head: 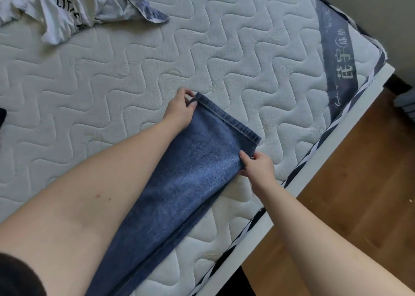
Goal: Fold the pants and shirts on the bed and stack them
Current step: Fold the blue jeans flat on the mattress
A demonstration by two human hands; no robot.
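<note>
Left hand (179, 111): thumb and fingers closed in a pinch on the far corner of the jeans (179, 183) hem, thumb on top of the denim, fingertips curled at the hem edge. Right hand (258, 165): thumb pressed on top of the cloth, fingers tucked under the near side edge just below the hem's other corner, a tight pinch. Both hands hold the same leg end, one at each side.

Jeans: one pair seen, blue denim, legs laid one on the other, running from the lower left of the view up to the stitched hem near the middle of the mattress (224, 48). The hem lies flat or nearly flat on the quilting; the waist end is out of view below.

Shirts (67, 8): a crumpled heap at the far left corner, white cloth with black lettering and a grey-blue patterned piece beside it; whether this is one, two or more garments cannot be told. Well apart from the jeans.

One dark object (2, 118) shows at the left edge, unidentifiable.

Edges: the mattress's right edge, with striped piping, runs diagonally just beside the right hand; a white bed frame (292, 190) follows it, then wood floor (359, 194). Bare quilted surface lies between jeans and shirts, and beyond the hem toward the grey label band (336, 71)
</note>
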